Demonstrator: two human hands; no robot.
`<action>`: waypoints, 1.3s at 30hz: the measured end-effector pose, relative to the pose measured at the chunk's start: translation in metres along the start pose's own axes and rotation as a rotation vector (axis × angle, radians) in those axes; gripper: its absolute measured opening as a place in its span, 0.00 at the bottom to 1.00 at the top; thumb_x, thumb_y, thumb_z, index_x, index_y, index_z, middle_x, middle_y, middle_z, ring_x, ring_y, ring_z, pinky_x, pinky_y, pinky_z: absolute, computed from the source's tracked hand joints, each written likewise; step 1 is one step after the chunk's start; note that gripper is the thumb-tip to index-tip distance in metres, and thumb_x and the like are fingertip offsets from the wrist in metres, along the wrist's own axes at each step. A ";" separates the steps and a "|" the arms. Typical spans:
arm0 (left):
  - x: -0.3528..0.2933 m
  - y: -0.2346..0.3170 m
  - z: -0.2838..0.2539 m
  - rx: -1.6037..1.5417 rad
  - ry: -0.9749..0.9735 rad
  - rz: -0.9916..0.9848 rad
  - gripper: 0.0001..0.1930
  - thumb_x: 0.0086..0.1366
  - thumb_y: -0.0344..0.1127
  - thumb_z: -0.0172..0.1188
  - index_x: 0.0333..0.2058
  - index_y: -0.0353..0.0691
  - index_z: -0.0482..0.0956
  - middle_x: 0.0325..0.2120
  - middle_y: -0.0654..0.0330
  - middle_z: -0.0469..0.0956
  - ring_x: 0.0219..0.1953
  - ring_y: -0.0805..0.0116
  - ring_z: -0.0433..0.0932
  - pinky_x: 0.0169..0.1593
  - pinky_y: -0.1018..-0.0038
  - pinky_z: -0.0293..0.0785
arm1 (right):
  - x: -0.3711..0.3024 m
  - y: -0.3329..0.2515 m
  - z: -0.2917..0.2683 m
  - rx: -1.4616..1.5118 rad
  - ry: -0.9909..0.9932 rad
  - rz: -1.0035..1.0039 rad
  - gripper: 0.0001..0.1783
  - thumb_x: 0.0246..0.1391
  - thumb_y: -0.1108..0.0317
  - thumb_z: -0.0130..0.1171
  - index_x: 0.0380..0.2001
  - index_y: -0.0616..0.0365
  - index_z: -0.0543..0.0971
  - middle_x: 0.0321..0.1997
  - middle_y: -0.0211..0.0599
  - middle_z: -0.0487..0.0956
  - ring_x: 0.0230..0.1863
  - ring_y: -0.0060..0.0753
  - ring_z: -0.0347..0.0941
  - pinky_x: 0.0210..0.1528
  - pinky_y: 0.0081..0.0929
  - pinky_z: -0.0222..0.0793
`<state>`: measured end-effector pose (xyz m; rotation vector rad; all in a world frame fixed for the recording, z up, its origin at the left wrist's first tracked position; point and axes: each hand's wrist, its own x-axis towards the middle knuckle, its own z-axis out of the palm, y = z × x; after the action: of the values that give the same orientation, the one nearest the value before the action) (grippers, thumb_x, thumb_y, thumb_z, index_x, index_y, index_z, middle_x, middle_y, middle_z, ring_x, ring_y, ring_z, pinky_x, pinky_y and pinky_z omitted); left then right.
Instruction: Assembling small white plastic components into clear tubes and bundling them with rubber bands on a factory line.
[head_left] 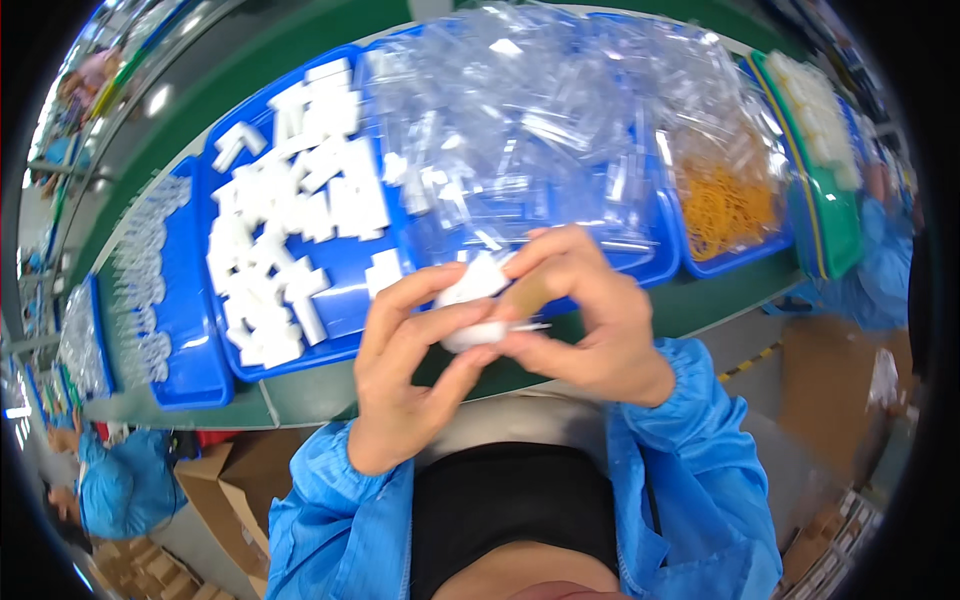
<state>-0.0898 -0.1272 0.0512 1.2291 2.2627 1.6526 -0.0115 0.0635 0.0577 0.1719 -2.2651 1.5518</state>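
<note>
Close in front of me, both hands meet around a small white plastic part (478, 280), slightly blurred. My left hand (408, 350) pinches it from the left with thumb and fingers. From the other side, my right hand (590, 315) closes thumb and fingertips at its right end, where a thin pale piece sticks out. What lies between the fingertips is partly hidden. Beyond my left hand is a blue tray (345, 290) with many white rectangular parts (290, 220). Past my right hand, clear plastic bags or sleeves (510, 120) are heaped in another blue tray (655, 235).
Orange rubber bands (725, 205) fill a blue bin at the right, with a green bin (830, 225) beside it. Clear coiled pieces (145, 290) lie near a narrow blue tray (190, 330) at left. Cardboard boxes (235, 490) and a blue-clad person (130, 480) are lower left.
</note>
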 end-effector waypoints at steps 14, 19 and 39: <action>0.001 -0.007 -0.011 -0.380 0.038 -0.252 0.13 0.60 0.23 0.67 0.44 0.33 0.78 0.54 0.50 0.69 0.53 0.61 0.76 0.52 0.68 0.79 | -0.005 0.009 -0.086 -1.109 -0.320 -0.020 0.14 0.41 0.71 0.69 0.35 0.54 0.81 0.33 0.30 0.79 0.37 0.35 0.74 0.44 0.33 0.66; -0.003 -0.003 -0.008 -0.341 0.033 -0.244 0.14 0.58 0.21 0.67 0.44 0.33 0.78 0.55 0.49 0.69 0.53 0.60 0.77 0.51 0.69 0.80 | 0.007 0.013 -0.077 -0.919 -0.340 0.004 0.16 0.44 0.71 0.68 0.40 0.54 0.80 0.35 0.32 0.80 0.36 0.34 0.76 0.42 0.33 0.69; -0.012 -0.002 0.009 -0.283 0.119 -0.238 0.15 0.56 0.24 0.70 0.44 0.34 0.83 0.52 0.52 0.73 0.52 0.64 0.77 0.39 0.78 0.80 | 0.002 0.003 0.015 0.653 0.215 0.293 0.22 0.61 0.74 0.56 0.57 0.64 0.65 0.47 0.46 0.80 0.52 0.32 0.76 0.56 0.31 0.71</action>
<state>-0.0782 -0.1287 0.0416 0.7863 2.0466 1.9094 -0.0181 0.0508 0.0513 -0.1555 -1.6046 2.2972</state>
